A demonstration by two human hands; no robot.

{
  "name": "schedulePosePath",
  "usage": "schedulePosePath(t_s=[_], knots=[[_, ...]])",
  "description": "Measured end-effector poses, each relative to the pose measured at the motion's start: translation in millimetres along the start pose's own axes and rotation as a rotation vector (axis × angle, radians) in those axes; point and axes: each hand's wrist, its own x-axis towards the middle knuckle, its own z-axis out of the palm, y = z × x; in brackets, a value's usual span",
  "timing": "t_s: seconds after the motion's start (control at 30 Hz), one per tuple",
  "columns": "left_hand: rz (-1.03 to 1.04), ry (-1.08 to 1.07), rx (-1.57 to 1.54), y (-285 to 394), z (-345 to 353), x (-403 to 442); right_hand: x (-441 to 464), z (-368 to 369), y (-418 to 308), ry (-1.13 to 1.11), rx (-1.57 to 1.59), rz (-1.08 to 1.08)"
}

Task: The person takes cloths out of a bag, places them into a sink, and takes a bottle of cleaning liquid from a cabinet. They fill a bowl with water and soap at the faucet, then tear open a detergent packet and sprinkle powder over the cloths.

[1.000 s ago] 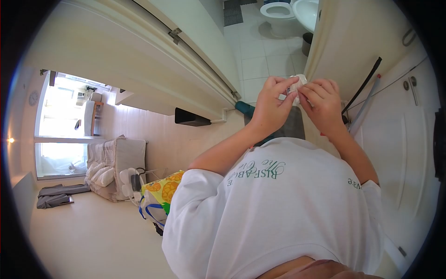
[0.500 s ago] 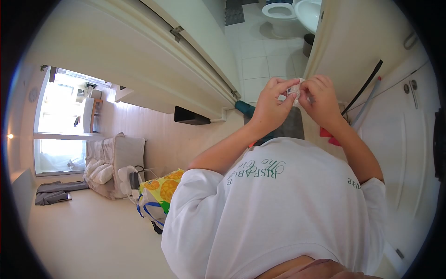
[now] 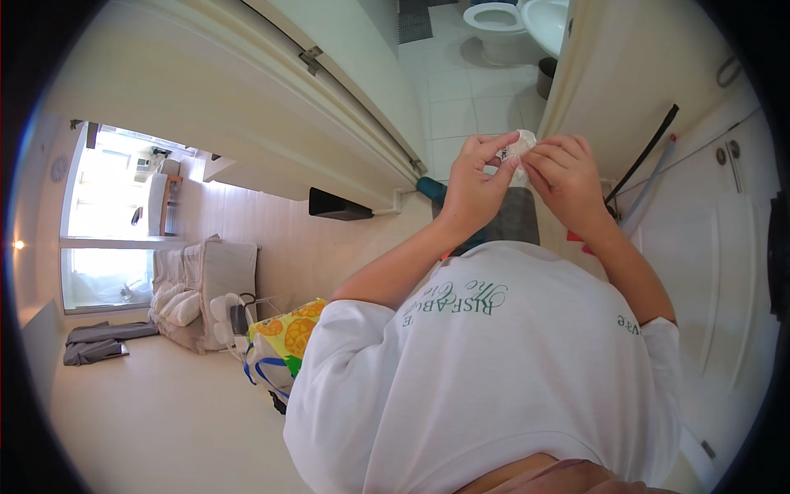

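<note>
In front of my chest, both hands meet at a small, crumpled white piece with some dark print (image 3: 522, 142); it looks like a thin wrapper. My left hand (image 3: 477, 185) pinches its left side between thumb and fingers. The fingertips of my right hand (image 3: 568, 177) are pressed together at its right edge. Part of the piece is covered by my fingers, and whether anything is inside it cannot be made out.
Ahead, a doorway leads to a tiled bathroom with a toilet (image 3: 495, 20), a sink (image 3: 546, 25) and a dark bin (image 3: 546, 76). A grey mat (image 3: 520, 216) lies below my hands. A yellow patterned bag (image 3: 284, 329) stands left; long-handled poles (image 3: 643, 155) lean right beside a white door (image 3: 699, 272).
The white piece is raised slightly and more of it shows above my fingers. My right hand's fingers have shifted and sit closer together on its edge.
</note>
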Motion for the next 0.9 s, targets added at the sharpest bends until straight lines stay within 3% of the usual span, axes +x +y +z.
schedulePosePath(t_s=[0.37, 0.57, 0.67, 0.77, 0.87, 0.9], knots=[[0.038, -0.051, 0.089, -6.1, -0.5, 3.9, 3.8, 11.8, 7.3, -0.109, -0.029, -0.038], [0.001, 0.091, 0.043, -21.1, -9.8, 13.1, 0.9, 13.1, 6.3, -0.178, -0.047, -0.017], [0.034, 0.122, -0.011, -19.2, -17.7, 16.2, -5.5, 12.5, 7.5, -0.153, 0.108, 0.132], [-0.030, 0.138, -0.192, -11.9, -14.3, 13.5, 4.5, 17.3, -2.6, 0.067, 0.611, 0.736], [-0.024, 0.113, -0.262, -15.5, -4.8, 10.6, 8.0, 17.1, -7.7, -0.039, 1.211, 1.012], [-0.049, 0.084, -0.226, -12.2, -4.8, 10.9, 6.9, 17.9, -6.7, -0.033, 1.189, 1.023]])
